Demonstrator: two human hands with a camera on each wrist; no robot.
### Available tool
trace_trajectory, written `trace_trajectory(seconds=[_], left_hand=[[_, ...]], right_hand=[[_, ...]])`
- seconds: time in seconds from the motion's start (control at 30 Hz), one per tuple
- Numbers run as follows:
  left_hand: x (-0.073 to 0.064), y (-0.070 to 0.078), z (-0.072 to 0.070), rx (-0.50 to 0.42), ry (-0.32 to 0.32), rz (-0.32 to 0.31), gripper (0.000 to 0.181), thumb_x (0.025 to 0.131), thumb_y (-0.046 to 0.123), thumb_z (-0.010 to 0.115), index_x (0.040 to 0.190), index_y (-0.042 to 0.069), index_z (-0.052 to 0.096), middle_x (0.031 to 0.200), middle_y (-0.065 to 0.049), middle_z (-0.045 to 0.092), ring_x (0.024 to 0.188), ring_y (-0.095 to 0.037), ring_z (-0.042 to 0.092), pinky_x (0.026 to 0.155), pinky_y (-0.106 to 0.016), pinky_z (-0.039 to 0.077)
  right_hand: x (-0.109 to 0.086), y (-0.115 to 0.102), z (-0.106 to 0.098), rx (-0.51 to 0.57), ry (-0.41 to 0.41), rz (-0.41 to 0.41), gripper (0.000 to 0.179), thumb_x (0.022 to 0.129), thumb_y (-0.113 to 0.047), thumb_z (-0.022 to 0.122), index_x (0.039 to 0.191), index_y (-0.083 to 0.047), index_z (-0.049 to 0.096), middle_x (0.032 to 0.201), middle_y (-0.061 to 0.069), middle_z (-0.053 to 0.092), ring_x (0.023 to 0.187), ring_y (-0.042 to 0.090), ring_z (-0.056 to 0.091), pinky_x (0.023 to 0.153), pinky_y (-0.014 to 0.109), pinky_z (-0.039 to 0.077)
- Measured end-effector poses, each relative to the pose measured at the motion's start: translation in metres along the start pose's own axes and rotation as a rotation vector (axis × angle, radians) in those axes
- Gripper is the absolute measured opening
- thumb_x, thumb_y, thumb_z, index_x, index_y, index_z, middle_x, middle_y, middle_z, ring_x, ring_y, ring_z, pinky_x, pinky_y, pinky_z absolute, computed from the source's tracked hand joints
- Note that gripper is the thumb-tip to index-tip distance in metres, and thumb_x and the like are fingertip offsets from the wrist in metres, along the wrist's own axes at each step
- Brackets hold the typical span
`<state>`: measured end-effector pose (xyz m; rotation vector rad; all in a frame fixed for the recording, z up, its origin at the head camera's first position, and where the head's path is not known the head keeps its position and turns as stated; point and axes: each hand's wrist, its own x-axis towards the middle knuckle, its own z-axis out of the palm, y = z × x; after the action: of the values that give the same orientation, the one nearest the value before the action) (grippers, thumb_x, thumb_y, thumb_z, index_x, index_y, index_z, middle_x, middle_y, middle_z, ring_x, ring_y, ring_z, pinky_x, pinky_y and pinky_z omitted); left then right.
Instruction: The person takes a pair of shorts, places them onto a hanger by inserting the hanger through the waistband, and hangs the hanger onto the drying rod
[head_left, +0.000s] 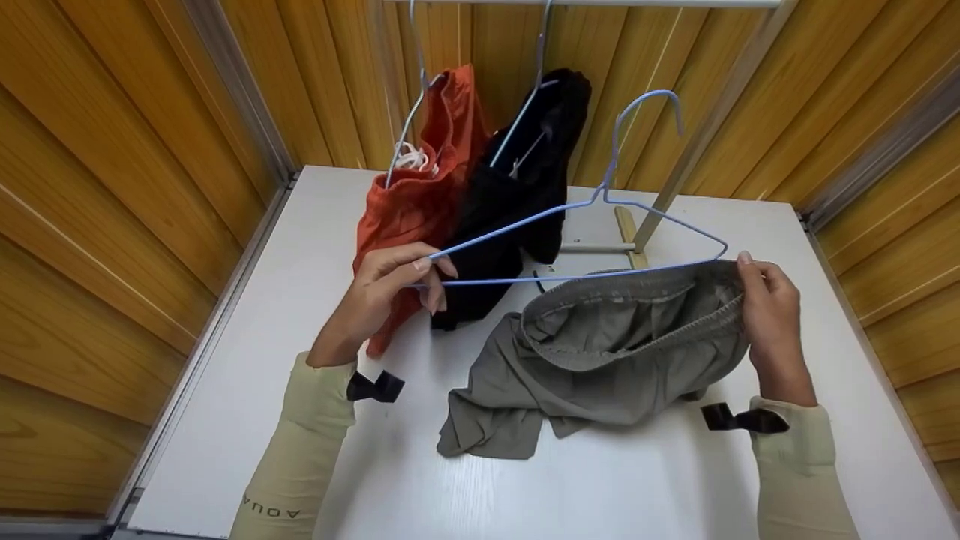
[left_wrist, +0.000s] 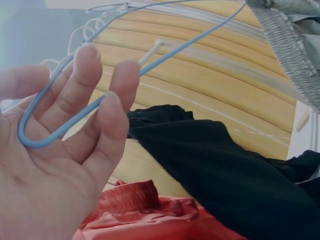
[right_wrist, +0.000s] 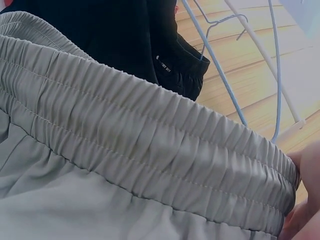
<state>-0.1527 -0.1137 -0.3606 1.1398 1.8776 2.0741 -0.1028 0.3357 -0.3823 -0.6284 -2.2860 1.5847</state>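
Note:
My left hand (head_left: pixel 394 281) holds one end of a blue wire hanger (head_left: pixel 517 225), its fingers curled about the wire in the left wrist view. The hanger's hook points up. Grey-green elastic-waist shorts (head_left: pixel 600 397) hang from my right hand (head_left: pixel 772 315), which pinches the waistband at its right side. At that side the hanger's other end meets the waistband's opening; in the right wrist view its wires (right_wrist: pixel 225 85) pass behind the gathered waistband (right_wrist: pixel 165 135). The waistband gapes open toward the head camera, and the shorts' legs droop onto the white table.
Red shorts (head_left: pixel 405 210) and black shorts (head_left: pixel 517 195) hang on blue hangers from a white rail (head_left: pixel 600 3) behind. The rack's post and foot (head_left: pixel 630 236) stand on the white table (head_left: pixel 247 360). Wood-patterned panels (head_left: pixel 97 150) enclose the left, back and right.

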Motion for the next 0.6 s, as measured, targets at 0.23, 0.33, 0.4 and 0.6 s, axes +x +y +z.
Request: trace_trajectory(seconds=[0.23,0.33,0.4,0.6], left_hand=[[-0.002,0.002,-0.002,-0.012,-0.057,0.006,0.031,0.1,0.008,0.039,0.099,-0.013,0.061,0.062,-0.01,0.057,0.061,-0.02,0.063,0.065,-0.038,0.057],[-0.002,-0.002,0.0,-0.029,-0.082,0.002,0.03,0.101,0.007,0.039,0.099,-0.015,0.06,0.063,-0.009,0.057,0.06,-0.022,0.062,0.065,-0.037,0.057],[-0.001,-0.005,0.003,-0.036,-0.094,-0.002,0.03,0.101,0.006,0.039,0.099,-0.016,0.06,0.063,-0.012,0.057,0.061,-0.023,0.061,0.066,-0.036,0.056],[0.001,-0.011,0.014,0.002,-0.11,-0.045,0.03,0.101,0.01,0.042,0.1,-0.012,0.063,0.069,-0.017,0.059,0.067,-0.019,0.062,0.068,-0.034,0.055]], right_hand=[[0.0,0.001,0.0,-0.007,0.016,-0.001,0.03,0.097,-0.047,0.049,0.096,-0.019,0.062,0.089,-0.01,0.053,0.087,0.006,0.047,0.072,0.017,0.04],[-0.002,0.0,0.0,-0.03,0.022,0.002,0.032,0.096,-0.048,0.052,0.094,-0.019,0.064,0.085,-0.012,0.055,0.086,0.005,0.048,0.071,0.017,0.041],[-0.002,-0.001,0.0,-0.043,0.033,-0.003,0.032,0.095,-0.048,0.054,0.093,-0.018,0.066,0.083,-0.013,0.056,0.084,0.005,0.049,0.069,0.018,0.041],[-0.006,-0.004,0.002,-0.058,0.039,-0.046,0.034,0.093,-0.046,0.058,0.096,-0.014,0.07,0.08,-0.014,0.058,0.081,0.005,0.051,0.068,0.017,0.042]])
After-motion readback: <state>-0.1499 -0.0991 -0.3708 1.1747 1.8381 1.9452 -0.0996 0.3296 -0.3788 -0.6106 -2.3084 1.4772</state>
